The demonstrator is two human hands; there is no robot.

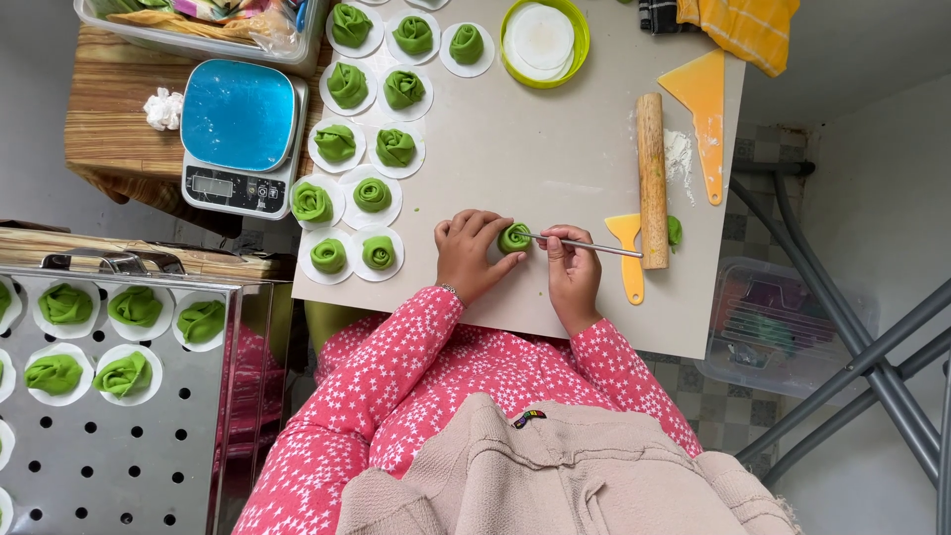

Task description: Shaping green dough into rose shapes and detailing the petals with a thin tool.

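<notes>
Near the table (555, 168) front edge, left hand (468, 253) cups the green dough roll (514, 238); right hand (571, 260) pinches a metal stick (594, 247); bare tabletop beyond.

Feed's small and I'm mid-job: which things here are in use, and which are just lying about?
In use: left hand on green dough roll; right hand holding metal stick; finished rolls; steamer tray.

Lying about: scale; rolling pin; orange scraper; yellow cloth.

Pink sleeves (396, 347) dotted with white stars, under a beige apron (555, 476).
</notes>
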